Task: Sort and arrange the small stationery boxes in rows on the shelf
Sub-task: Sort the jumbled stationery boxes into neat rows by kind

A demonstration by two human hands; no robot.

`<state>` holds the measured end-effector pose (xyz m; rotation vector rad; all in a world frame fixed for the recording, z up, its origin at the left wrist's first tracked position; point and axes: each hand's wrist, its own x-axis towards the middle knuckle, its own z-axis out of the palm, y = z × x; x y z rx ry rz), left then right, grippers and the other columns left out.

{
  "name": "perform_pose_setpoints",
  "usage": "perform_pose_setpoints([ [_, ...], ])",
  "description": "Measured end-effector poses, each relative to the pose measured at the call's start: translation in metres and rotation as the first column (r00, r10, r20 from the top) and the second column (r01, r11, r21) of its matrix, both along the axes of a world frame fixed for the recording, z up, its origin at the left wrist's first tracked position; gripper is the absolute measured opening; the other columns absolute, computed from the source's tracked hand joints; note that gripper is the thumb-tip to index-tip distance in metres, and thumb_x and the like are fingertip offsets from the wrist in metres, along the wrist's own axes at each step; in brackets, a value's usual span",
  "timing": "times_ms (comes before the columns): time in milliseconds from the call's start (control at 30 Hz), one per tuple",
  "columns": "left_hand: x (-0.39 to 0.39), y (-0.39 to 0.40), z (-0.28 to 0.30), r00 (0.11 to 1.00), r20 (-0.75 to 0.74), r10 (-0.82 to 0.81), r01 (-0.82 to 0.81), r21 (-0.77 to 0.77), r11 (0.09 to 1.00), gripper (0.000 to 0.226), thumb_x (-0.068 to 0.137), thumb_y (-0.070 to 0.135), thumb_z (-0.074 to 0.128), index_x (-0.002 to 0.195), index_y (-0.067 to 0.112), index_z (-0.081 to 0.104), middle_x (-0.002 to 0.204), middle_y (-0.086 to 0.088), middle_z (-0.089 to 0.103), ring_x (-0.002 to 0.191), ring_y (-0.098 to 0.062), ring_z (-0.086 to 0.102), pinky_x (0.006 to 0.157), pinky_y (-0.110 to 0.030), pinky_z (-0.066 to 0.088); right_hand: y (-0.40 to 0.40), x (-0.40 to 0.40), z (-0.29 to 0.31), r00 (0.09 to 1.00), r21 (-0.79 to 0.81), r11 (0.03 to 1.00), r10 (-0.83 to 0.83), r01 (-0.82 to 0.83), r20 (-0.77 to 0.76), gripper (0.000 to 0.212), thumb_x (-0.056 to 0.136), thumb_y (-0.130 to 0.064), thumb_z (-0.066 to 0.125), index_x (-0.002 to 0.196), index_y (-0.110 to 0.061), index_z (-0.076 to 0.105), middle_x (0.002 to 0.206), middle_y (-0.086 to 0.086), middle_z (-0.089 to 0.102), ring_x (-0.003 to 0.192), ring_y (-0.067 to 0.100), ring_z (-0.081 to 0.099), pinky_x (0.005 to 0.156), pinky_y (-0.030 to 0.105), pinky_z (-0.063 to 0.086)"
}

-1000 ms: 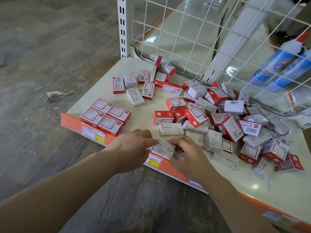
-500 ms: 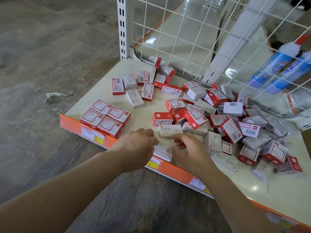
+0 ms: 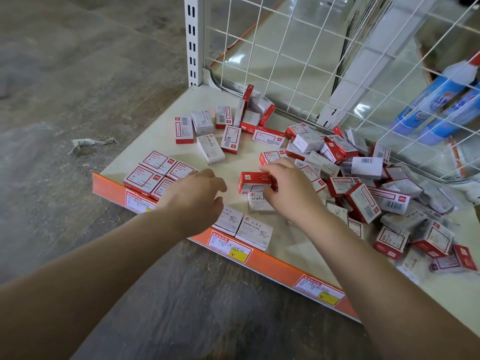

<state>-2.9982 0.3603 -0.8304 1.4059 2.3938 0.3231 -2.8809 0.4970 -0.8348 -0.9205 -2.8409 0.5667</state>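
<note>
A: How far along?

B: Barely begun, by the look of it. Four flat red-and-white cardboard boxes (image 3: 158, 173) squared up in a block at the front left corner of the cream metal shelf (image 3: 298, 245); two white paper-clip boxes (image 3: 242, 226) side by side at the orange front edge. Still loose: a scatter near the wire-mesh back (image 3: 298, 61) and a jumbled heap of red and white boxes (image 3: 368, 188) to the right.

A: And the hands?

B: Right hand (image 3: 288, 189) curled round the end of a small red box (image 3: 253, 181), mid-shelf, just above a white staples box (image 3: 259, 202). Left hand (image 3: 194, 201) loosely curled, holding nothing, hovering between block and pair.
</note>
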Motion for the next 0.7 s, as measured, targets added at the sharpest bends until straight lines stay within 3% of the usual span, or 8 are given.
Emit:
perform_pose_setpoints([
  [133, -0.004, -0.002, -0.003, 0.998, 0.039, 0.057, -0.057, -0.005, 0.998, 0.031, 0.095, 0.025, 0.043, 0.124, 0.025, 0.054, 0.124, 0.004, 0.054, 0.115, -0.016, 0.048, 0.095, -0.032, 0.045, 0.008, -0.007, -0.002, 0.989, 0.076, 0.997, -0.008, -0.004, 0.15, 0.041, 0.088, -0.012, 0.056, 0.129, -0.006, 0.05, 0.13, 0.007, 0.044, 0.119, 0.021, 0.042, 0.099, 0.028, 0.034],
  [233, -0.004, -0.003, -0.004, 0.995, 0.062, 0.077, -0.077, -0.004, 0.997, 0.031, 0.094, 0.025, 0.044, 0.123, 0.024, 0.055, 0.124, 0.005, 0.054, 0.115, -0.016, 0.048, 0.095, -0.035, 0.045, 0.009, -0.009, -0.004, 0.984, 0.103, 0.995, -0.023, 0.005, 0.176, 0.037, 0.089, -0.012, 0.056, 0.126, -0.006, 0.053, 0.126, 0.008, 0.046, 0.117, 0.022, 0.041, 0.098, 0.028, 0.034],
  [367, -0.007, -0.003, -0.005, 0.993, 0.066, 0.096, -0.098, 0.021, 0.995, 0.032, 0.094, 0.023, 0.043, 0.124, 0.022, 0.055, 0.126, 0.004, 0.053, 0.116, -0.016, 0.048, 0.095, -0.033, 0.044, 0.007, -0.01, -0.004, 0.994, 0.066, 0.998, -0.015, 0.008, 0.111, 0.035, 0.089, -0.017, 0.058, 0.122, -0.009, 0.055, 0.122, 0.007, 0.05, 0.114, 0.021, 0.043, 0.094, 0.026, 0.033],
  [500, -0.009, -0.005, -0.008, 0.986, 0.09, 0.143, -0.147, 0.04, 0.988, 0.035, 0.094, 0.023, 0.044, 0.129, 0.022, 0.051, 0.13, 0.004, 0.052, 0.119, -0.017, 0.047, 0.097, -0.032, 0.043, 0.0, -0.011, 0.0, 0.998, -0.009, 0.998, -0.056, 0.055, -0.036, 0.026, 0.088, -0.017, 0.059, 0.113, -0.013, 0.059, 0.111, 0.003, 0.059, 0.098, 0.017, 0.055, 0.081, 0.025, 0.042],
  [700, -0.007, -0.003, -0.006, 0.948, 0.254, 0.191, -0.22, 0.091, 0.971, 0.042, 0.094, 0.03, 0.048, 0.135, 0.022, 0.045, 0.129, 0.005, 0.055, 0.116, -0.014, 0.052, 0.093, -0.03, 0.043, -0.004, -0.005, 0.007, 0.964, -0.287, 0.951, -0.177, 0.115, -0.199, 0.021, 0.088, -0.021, 0.061, 0.108, -0.017, 0.065, 0.094, -0.01, 0.064, 0.082, 0.001, 0.057, 0.068, 0.007, 0.041],
])
